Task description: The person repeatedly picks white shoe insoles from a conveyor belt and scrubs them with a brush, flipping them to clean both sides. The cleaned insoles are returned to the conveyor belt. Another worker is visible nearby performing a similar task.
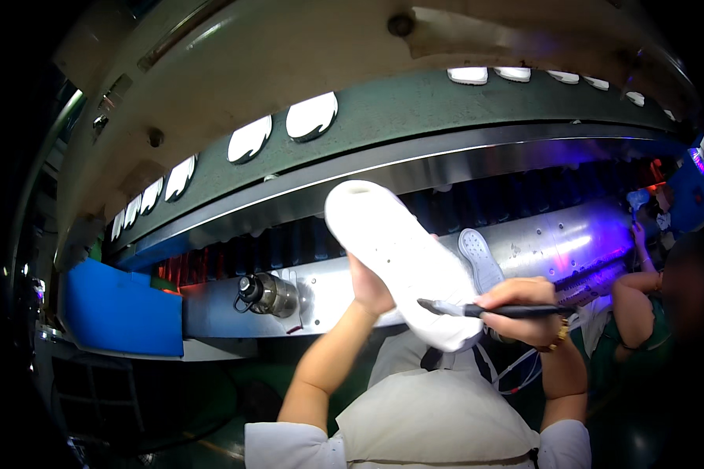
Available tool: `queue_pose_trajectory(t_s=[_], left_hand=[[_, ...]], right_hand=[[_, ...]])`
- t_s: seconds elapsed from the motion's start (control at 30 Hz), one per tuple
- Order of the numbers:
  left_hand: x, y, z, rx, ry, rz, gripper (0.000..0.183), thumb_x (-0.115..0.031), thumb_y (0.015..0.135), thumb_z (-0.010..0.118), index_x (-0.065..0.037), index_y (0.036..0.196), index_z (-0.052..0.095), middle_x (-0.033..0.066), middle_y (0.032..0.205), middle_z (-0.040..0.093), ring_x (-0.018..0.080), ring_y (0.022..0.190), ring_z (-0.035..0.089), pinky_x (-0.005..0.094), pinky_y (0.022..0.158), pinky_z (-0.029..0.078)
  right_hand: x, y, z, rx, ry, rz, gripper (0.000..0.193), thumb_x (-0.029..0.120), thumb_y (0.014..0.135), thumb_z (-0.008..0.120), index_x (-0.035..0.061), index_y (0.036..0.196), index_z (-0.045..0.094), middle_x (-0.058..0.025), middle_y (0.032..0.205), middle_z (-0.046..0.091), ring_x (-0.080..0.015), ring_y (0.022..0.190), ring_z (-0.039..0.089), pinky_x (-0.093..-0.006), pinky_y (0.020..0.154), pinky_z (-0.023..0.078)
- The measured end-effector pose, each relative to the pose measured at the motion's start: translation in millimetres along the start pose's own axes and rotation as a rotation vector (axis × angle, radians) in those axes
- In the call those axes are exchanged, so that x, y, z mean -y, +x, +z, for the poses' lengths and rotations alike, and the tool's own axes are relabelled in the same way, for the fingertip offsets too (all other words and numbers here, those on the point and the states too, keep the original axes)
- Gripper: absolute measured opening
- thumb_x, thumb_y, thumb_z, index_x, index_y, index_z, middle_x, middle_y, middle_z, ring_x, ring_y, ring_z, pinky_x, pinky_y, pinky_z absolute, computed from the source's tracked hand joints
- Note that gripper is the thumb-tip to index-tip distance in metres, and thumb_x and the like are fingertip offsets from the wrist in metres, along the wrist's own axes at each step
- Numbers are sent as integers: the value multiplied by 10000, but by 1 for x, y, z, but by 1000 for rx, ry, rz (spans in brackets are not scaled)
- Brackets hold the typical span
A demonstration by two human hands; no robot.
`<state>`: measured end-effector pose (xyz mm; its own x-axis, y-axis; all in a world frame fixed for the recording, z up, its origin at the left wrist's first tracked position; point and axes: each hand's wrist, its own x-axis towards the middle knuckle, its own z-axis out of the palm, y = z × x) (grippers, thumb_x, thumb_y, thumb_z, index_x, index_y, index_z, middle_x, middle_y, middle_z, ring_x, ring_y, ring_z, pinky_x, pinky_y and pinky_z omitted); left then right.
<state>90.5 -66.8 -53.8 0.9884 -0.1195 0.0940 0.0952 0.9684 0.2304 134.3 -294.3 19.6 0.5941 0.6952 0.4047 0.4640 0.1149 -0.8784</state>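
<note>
Before me a large white shoe sole (395,250) is held up at a slant, a few small dark specks on its face. My left hand (370,288) grips its left edge from behind; most of those fingers are hidden. My right hand (522,309) is closed round a slim black-handled tool (497,311) with a dark pointed tip. Brush or blade, I cannot tell. The tip lies over the lower part of the sole, seemingly touching it. Behind the right hand, a second pale sole (481,256) with small round marks rests on the metal ledge.
A dark bottle (266,295) lies on the metal ledge (332,293) at the left, near a blue panel (121,309). Beyond, white shoe parts (313,116) line a green belt (391,109) under a beige housing (289,47). At the far right, another person's arm (635,301) shows.
</note>
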Motion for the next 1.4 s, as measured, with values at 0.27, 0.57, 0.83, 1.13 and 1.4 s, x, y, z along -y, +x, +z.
queue_pose_trajectory(t_s=[0.27, 0.57, 0.83, 1.13, 1.4], left_hand=[[30, 14, 17, -294, 167, -34, 906, -768, 672, 99, -116, 1273, 284, 202, 1166, 432, 417, 1048, 430, 509, 877, 359], [22, 12, 30, -99, 140, 59, 876, -754, 690, 163, -99, 1257, 297, 199, 1136, 449, 413, 1024, 448, 523, 850, 377], [6, 10, 35, -20, 190, 208, 885, -762, 682, 164, -104, 1260, 285, 191, 1117, 461, 393, 1024, 453, 516, 866, 368], [-5, 18, 45, -92, 310, 303, 817, -734, 711, 186, -158, 1286, 257, 198, 1170, 425, 440, 1081, 390, 550, 877, 340], [-8, 31, 59, 46, 340, 266, 819, -724, 714, 233, -144, 1291, 240, 209, 1188, 404, 413, 1069, 416, 519, 883, 360]], right_hand=[[-27, 2, 34, -50, -174, -158, 115, 19, 649, 607, 20, 762, 585, -95, 742, 607, -160, 575, 590, -224, 521, 464], [-6, -1, 8, 83, 24, 12, 119, 44, 664, 631, 28, 777, 595, -91, 738, 612, -146, 637, 599, -226, 577, 463], [-13, -8, 10, 195, 291, 45, 152, 25, 673, 641, 22, 821, 607, -94, 815, 623, -163, 711, 601, -241, 646, 470], [-32, -18, -2, 113, 393, 6, 196, 0, 645, 666, 40, 832, 623, -92, 865, 625, -157, 768, 549, -251, 710, 405], [-47, -23, -2, 33, 536, 30, 171, -36, 655, 621, 21, 816, 622, -118, 884, 613, -183, 858, 529, -299, 822, 386]])
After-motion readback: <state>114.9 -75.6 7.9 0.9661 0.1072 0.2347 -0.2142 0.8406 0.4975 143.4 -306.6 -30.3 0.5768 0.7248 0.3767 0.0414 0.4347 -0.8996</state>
